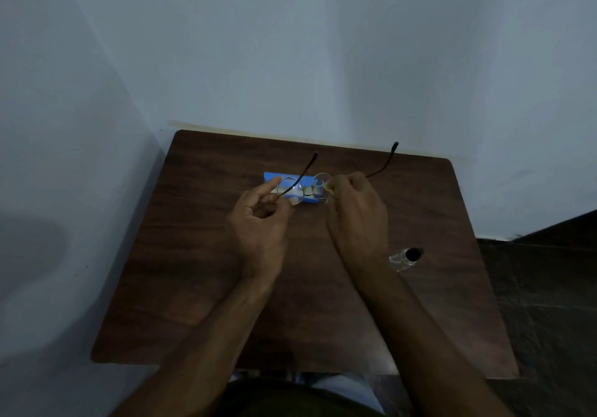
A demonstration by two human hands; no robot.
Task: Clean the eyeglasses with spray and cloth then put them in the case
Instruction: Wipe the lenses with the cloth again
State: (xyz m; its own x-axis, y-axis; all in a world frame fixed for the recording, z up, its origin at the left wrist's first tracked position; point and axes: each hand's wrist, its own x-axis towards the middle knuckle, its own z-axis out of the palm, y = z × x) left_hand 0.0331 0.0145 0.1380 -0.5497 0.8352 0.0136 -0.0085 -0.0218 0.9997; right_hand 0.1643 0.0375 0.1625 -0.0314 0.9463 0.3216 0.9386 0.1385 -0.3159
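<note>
Over table (193, 271): two hands (258, 223) (358, 219), one eyeglasses (292, 192), one cloth (329, 187)

Dim corner of a plain indoor room, possibly domestic, bare pale blue-grey painted walls (290, 45), small dark wood-grain laminate counter (193, 255) set against them, dark stone-patterned floor (549, 287) at right

Eyeglasses (305, 190) held above the case (274, 177), mid-worktop (193, 287).
The eyeglasses are held between the left hand (258, 219) and the right hand (358, 213), their temples pointed away towards the wall (323, 61); a cloth (329, 187) is pinched at the right-side lens by the right hand. The case is set on the worktop beneath and behind them, and the spray bottle (405, 256) is laid to the right, beside the right forearm.
</note>
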